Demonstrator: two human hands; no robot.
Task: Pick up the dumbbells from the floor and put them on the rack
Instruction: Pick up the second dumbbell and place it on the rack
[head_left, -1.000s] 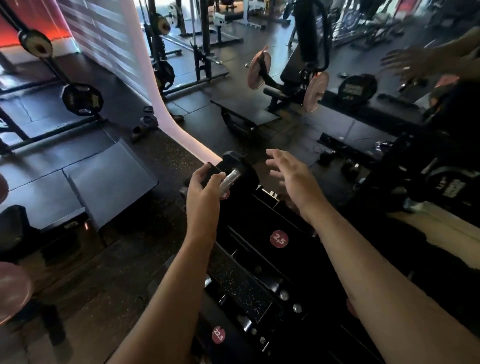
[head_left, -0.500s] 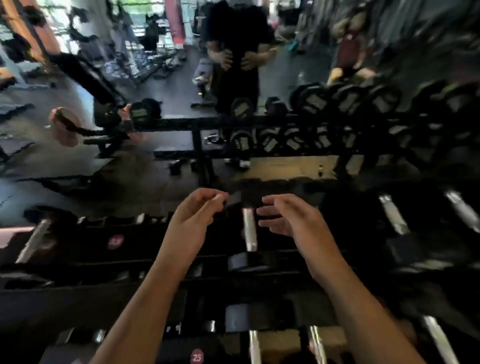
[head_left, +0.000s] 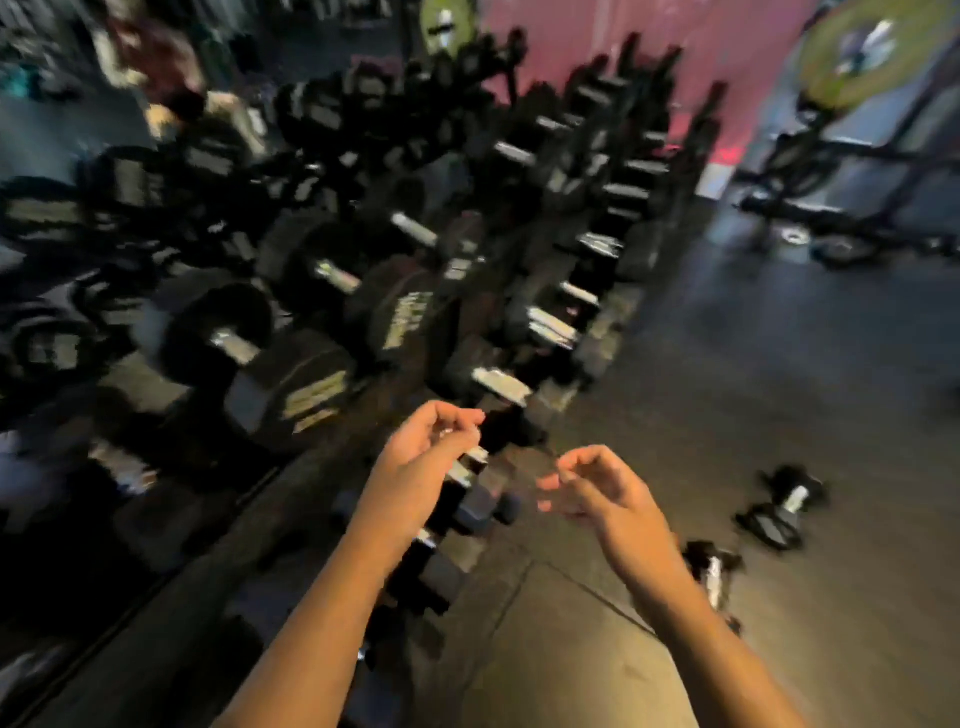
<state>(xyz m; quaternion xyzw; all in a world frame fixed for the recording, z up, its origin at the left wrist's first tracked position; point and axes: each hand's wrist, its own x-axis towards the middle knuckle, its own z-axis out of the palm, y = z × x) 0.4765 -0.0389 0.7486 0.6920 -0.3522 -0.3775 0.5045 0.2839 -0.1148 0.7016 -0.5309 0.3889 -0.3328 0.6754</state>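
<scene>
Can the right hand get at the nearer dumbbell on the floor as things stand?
Probably yes. The right hand is empty with fingers loosely curled, and the nearer dumbbell lies on open floor just beside that forearm, with nothing between them. It needs a bend down. The picture is blurred.

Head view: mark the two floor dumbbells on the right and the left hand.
Farther floor dumbbell (head_left: 783, 506): head view, on its pale handle.
Nearer floor dumbbell (head_left: 712, 574): head view, on its handle, beside the right forearm.
Left hand (head_left: 423, 457): head view, back of the hand.
</scene>
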